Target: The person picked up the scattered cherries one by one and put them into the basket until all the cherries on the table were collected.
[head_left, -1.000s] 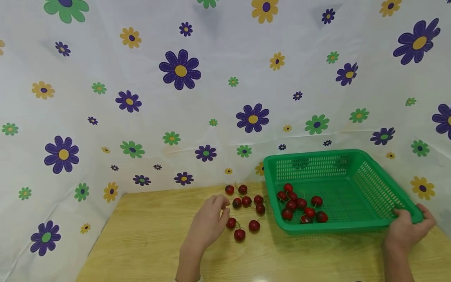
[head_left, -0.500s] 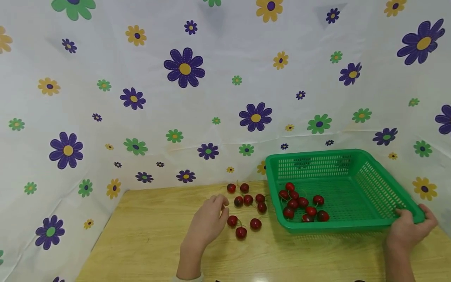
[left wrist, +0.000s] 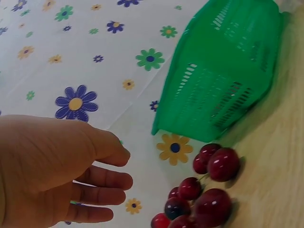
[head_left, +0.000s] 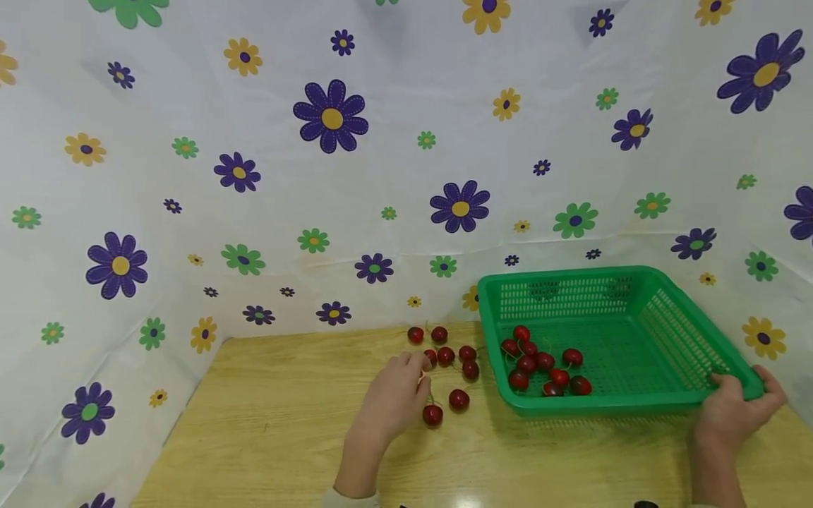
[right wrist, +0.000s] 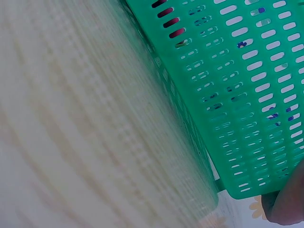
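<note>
My left hand [head_left: 392, 396] hovers over the left side of a loose group of dark red cherries [head_left: 459, 400] on the table. Its fingers are relaxed, and in the left wrist view nothing lies between the thumb and fingers [left wrist: 102, 194]. One cherry near the fingertips is partly covered in the head view. With my right hand [head_left: 730, 416] I grip the front right corner of a green plastic basket [head_left: 610, 406], thumb over the rim. Several more cherries [head_left: 544, 362] lie inside, toward the basket's left. The right wrist view shows the slotted basket wall [right wrist: 259, 76] and part of a finger [right wrist: 287, 202].
The wooden table [head_left: 267, 409] backs onto a white flower-printed sheet [head_left: 381, 176] that also rises at both sides. The basket stands right of the loose cherries, near the back sheet. A pale, ridged surface [right wrist: 85, 123] fills the left of the right wrist view.
My left hand has moved a little to the right, over the nearest cherries, and now hides one that was visible before. The right hand and basket hold their place; the head view shifts slightly.
</note>
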{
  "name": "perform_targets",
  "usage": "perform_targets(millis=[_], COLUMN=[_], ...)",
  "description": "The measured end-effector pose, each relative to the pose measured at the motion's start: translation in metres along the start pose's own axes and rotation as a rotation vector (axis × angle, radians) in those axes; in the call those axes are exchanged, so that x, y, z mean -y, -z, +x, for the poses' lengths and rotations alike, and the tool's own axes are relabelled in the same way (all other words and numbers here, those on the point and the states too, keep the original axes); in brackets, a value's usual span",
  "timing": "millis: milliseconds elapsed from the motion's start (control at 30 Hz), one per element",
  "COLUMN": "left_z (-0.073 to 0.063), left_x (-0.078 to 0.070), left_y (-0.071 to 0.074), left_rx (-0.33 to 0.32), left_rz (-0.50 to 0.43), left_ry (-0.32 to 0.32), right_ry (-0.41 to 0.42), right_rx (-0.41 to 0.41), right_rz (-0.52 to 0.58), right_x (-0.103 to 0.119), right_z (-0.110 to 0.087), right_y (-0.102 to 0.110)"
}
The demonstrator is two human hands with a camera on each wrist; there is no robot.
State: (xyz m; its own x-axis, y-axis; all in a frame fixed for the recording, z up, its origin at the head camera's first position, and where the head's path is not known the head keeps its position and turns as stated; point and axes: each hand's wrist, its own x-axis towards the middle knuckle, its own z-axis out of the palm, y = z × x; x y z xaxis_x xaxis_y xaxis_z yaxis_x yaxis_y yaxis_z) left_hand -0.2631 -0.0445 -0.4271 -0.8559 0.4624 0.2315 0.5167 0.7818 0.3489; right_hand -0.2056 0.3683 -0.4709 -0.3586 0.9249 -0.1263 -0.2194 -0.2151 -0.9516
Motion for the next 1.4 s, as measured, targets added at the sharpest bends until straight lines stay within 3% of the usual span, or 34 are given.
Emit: perform_targets(millis=[233, 400, 600, 733, 933, 1100, 1400], left_z=[0.006, 0.009, 0.007, 0.008, 0.007, 0.007, 0.007], left_x=[-0.008, -0.007, 0.004, 0.007, 0.007, 0.008, 0.01], left_y=[-0.023, -0.031, -0.023, -0.023, -0.032, -0.037, -0.044], left_rx=[0.0, -0.013, -0.048, 0.005, 0.096, 0.103, 0.102], left_rz=[0.123, 0.16, 0.162, 0.17, 0.267, 0.302, 0.302], left_ry=[-0.086, -0.051, 0.0, -0.01, -0.019, -0.019, -0.005], right_ry=[-0.01, 0.01, 0.05, 0.032, 0.009, 0.019, 0.028], right_rx=[-0.001, -0.015, -0.022, -0.015, -0.029, -0.019, -0.02], right_rz=[-0.01, -0.019, -0.013, 0.004, 0.01, -0.028, -0.003], right_x=[-0.002, -0.002, 0.001, 0.002, 0.0, -0.002, -0.004], right_z=[0.001, 0.002, 0.0, -0.001, -0.002, -0.002, 0.0], right_y=[0.0, 0.0, -0.002, -0.003, -0.003, -0.002, -0.002])
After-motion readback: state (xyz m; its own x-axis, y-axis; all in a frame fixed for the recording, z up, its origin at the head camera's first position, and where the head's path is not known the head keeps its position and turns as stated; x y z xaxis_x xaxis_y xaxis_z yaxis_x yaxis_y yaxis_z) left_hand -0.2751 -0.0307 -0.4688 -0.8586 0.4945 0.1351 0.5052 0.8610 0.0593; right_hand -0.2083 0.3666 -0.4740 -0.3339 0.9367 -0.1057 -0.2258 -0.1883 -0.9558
